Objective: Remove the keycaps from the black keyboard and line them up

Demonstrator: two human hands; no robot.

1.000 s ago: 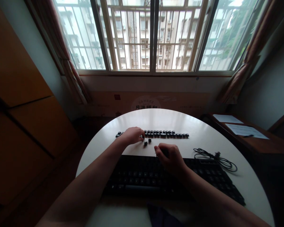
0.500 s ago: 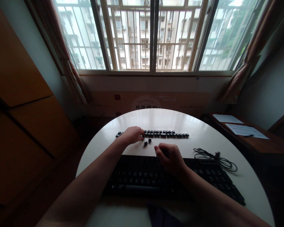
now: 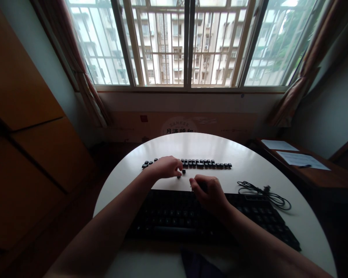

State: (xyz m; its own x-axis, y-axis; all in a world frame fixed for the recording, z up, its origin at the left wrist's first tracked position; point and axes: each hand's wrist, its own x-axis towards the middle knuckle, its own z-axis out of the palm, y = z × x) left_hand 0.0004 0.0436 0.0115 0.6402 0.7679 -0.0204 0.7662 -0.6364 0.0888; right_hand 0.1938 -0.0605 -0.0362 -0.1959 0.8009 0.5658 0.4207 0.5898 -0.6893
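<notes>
My left hand [image 3: 168, 166] hovers over the white table with fingers curled down, thumb and fingertips slightly apart. Right by its thumb lies a loose black keycap [image 3: 179, 177], partly covered; another loose keycap [image 3: 183, 171] sits just beyond the fingertips. Behind that hand runs a double line of black keycaps [image 3: 200, 165], a stretch of it hidden by the hand. My right hand [image 3: 209, 190] is closed in a fist above the black keyboard [image 3: 174, 222]. Something dark shows inside the fist, with thin wire-like bits at its edges; its kind is unclear.
A coiled black cable [image 3: 274, 199] rests on the round white table [image 3: 185, 144], behind the keyboard's right end. To the right, a brown desk [image 3: 271, 154] holds paper sheets [image 3: 303, 160] and a pen [image 3: 304, 166]. The barred window [image 3: 188, 46] is ahead.
My left hand has shifted slightly right, from the keycap line to the two loose keycaps, partly covering the nearer one. My right hand has stayed in place.
</notes>
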